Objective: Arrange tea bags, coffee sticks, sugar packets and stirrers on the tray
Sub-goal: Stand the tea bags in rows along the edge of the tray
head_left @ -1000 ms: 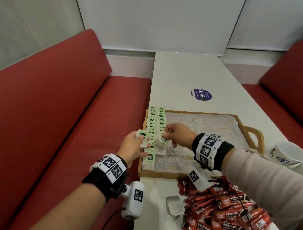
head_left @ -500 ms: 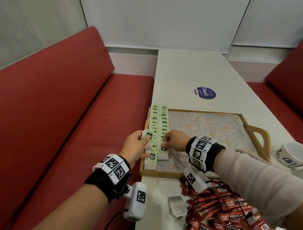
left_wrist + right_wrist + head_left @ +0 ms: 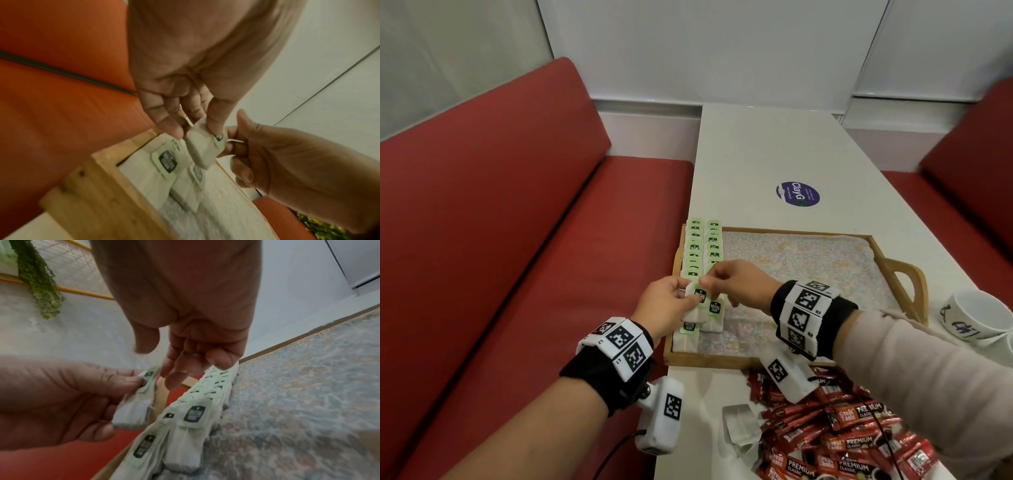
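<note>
A wooden tray (image 3: 756, 361) with a patterned liner holds two rows of green-tagged tea bags (image 3: 703, 246) along its left side; the rows (image 3: 205, 399) also fill the right wrist view. My left hand (image 3: 671, 305) hovers over the near end of the rows and pinches a white tea bag (image 3: 694, 310) between thumb and fingers (image 3: 214, 128). My right hand (image 3: 707, 279) has come up to that bag's (image 3: 202, 149) tag. Its thumb and fingers (image 3: 170, 374) stand a little apart at the tag and hold nothing.
A heap of red coffee sticks (image 3: 842, 431) lies on the white table just in front of the tray. A loose pale packet (image 3: 739, 425) lies beside it. A white cup (image 3: 976, 318) stands right of the tray handle. A red bench (image 3: 517, 240) runs along the left.
My right hand laid a tea bag at the near end of the right row, let it go and moved back to the bag in my left hand, which shifted slightly right over the tray.
</note>
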